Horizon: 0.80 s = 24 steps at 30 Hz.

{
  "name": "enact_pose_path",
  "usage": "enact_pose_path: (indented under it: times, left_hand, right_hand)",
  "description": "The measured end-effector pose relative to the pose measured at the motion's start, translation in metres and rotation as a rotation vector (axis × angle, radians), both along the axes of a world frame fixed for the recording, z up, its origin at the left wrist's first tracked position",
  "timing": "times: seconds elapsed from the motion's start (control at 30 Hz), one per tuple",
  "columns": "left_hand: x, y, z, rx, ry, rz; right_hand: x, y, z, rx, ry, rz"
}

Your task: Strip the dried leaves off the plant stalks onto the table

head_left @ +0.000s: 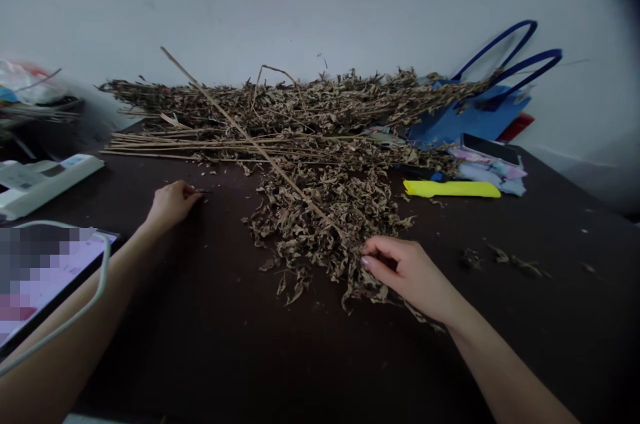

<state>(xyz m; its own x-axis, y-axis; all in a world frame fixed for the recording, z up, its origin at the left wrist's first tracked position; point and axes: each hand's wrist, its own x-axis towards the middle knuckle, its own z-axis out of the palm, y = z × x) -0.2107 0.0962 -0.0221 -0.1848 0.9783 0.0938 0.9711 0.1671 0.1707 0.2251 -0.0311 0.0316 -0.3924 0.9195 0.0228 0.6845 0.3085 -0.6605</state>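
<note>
Left hand: the left hand [173, 204] rests on the dark table [210, 344] with fingers curled into a loose fist. A small twig scrap [204, 192] lies at its fingertips, and it is unclear whether the hand grips it.
Right hand: the right hand [411, 275] is half-curled, thumb drawn toward the fingers, fingertips touching the near edge of the leaf heap; a pinch cannot be confirmed.
Leaf heap: loose dried leaves [320, 224] lie at table centre, between the 2 hands.
Long stem: 1 bare stem [240, 131] slants from the heap up toward the wall.
Behind: stripped stalks [190, 144] lie before leafy dried branches [300, 97].
Right side: a yellow tool [453, 189], a phone [490, 149] and a blue bag [475, 114].
Left edge: a tablet [45, 277] and a white cable [95, 284].
</note>
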Motion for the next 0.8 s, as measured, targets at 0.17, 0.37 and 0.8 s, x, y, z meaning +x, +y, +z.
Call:
enact_pose_path:
  times: [0.17,0.37,0.8]
  left_hand:
    - [0.000,-0.001,-0.001,0.010,0.019,-0.016]
    - [0.007,-0.004,-0.004,0.071,0.028,0.020]
    - [0.004,0.005,0.004,0.098,-0.148,0.219]
  right_hand:
    - [-0.001,0.000,0.001,0.008,0.006,0.000]
    - [-0.001,0.000,0.000,0.009,0.010,0.002]
    - [-0.001,-0.002,0.000,0.029,0.015,0.005]
